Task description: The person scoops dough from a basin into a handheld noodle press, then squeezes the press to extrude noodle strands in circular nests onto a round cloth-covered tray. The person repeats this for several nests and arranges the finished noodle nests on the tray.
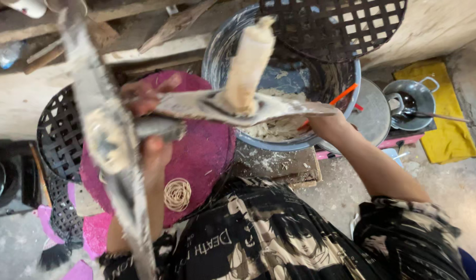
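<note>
1. A long, flat strip (233,106) smeared with pale paste is held up close to the camera, lying roughly level across the middle of the view.
2. A roll of pale dough (248,65) is seen standing on the strip, tilted slightly to the right, with its top reaching toward the upper edge of the view.
3. The left hand (147,124) is clenched around the left end of the strip; its fingers are coated in the same paste.
4. The right hand (323,115) is reached out to the right end of the strip, just at the rim of the basin (217,46); whether it is grasping the strip or only touching it cannot be told, since the hand is largely hidden.
5. A second long strip (106,140), blurred and paste-covered, is seen running steeply from the upper left to the bottom of the view, in front of the left forearm.
6. More pale dough (274,127) is seen inside the basin, behind the held strip, with an orange stick (341,96) lying in it.
7. A dark woven tray (334,26) is laid over the far rim of the basin.
8. A round magenta mat (207,150) is placed below the left hand, and a coil of tan rubber bands (177,194) rests on it.
9. A small metal pot (411,103) is set on a yellow cloth (448,132) at the right.
</note>
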